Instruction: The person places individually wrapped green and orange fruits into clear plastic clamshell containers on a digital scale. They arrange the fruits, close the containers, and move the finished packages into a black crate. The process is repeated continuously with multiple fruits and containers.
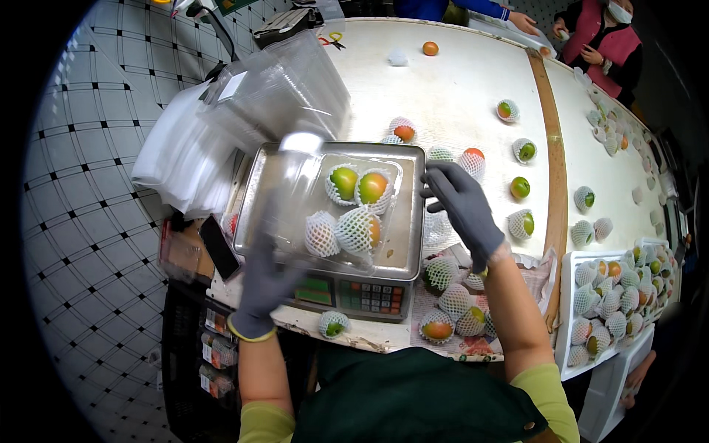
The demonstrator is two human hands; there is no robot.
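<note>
A digital scale (413, 221) with a steel tray stands before me. On it lies a clear plastic box (391, 199) holding several green-and-red tomatoes (343, 182) in white foam nets; its clear lid on the left is smeared by motion. My left hand (267, 284), in a grey glove, is at the left front of the tray beside the lid. Its fingers are blurred, so their grip cannot be made out. My right hand (464, 210), also grey-gloved, is open at the tray's right edge, fingers stretched toward the far left, next to netted tomatoes (473, 163).
Stacked clear boxes (295, 81) and white foam sheets (173, 155) stand at the left, near a phone (219, 246). Netted tomatoes (454, 301) crowd the scale's right; a white crate (567, 310) holds more. Scissors (334, 40) lie far back. Other people (602, 44) work across the table.
</note>
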